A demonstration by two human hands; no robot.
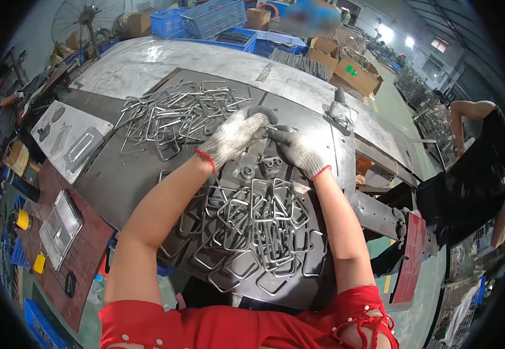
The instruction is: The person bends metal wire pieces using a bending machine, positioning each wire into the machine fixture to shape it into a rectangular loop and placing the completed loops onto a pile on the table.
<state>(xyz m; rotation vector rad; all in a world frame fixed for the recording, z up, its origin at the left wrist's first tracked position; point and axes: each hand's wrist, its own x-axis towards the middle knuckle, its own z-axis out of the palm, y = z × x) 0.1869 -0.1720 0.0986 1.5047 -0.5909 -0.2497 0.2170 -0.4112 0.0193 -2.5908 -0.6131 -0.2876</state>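
our left hand and right hand: gloved, curled in close, grip's hidden so can't tell what they've got | bent metal loops heaped near us, more far left | far blue crates, cardboard box: contents too fuzzy | person right, partly cut off

No text, label, brand, number or sign is showing readably around the counter. Beyond the counter, a carton is bearing a green patch, too small for reading. Left of the counter, a yellow piece is showing, any print being illegible.
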